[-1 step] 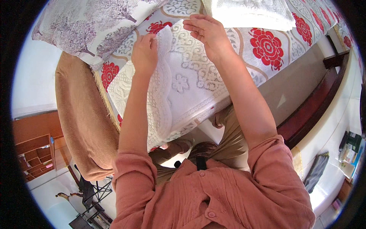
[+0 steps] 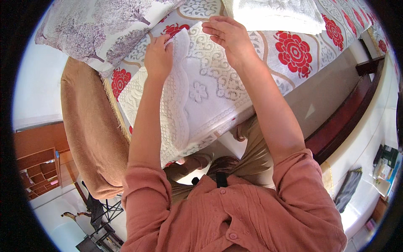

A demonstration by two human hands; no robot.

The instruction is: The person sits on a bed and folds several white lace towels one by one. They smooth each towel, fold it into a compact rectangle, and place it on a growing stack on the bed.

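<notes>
- Nothing had shifted since the earlier frame; both hands stayed put.
- Left hand (image 2: 158,56) pinched the white lace cloth (image 2: 197,90) by its folded edge on the floral bedspread (image 2: 294,52).
- Right hand (image 2: 228,35) lay flat farther right, fingers together.
- A folded white towel (image 2: 273,14) lay beyond.

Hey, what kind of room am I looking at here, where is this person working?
Most likely a bedroom in a home. The hands work a white lace cloth on a bed with a red-flowered cover, a tree-patterned pillow lies at its head, and a dark wooden bed frame runs along the side.
</notes>
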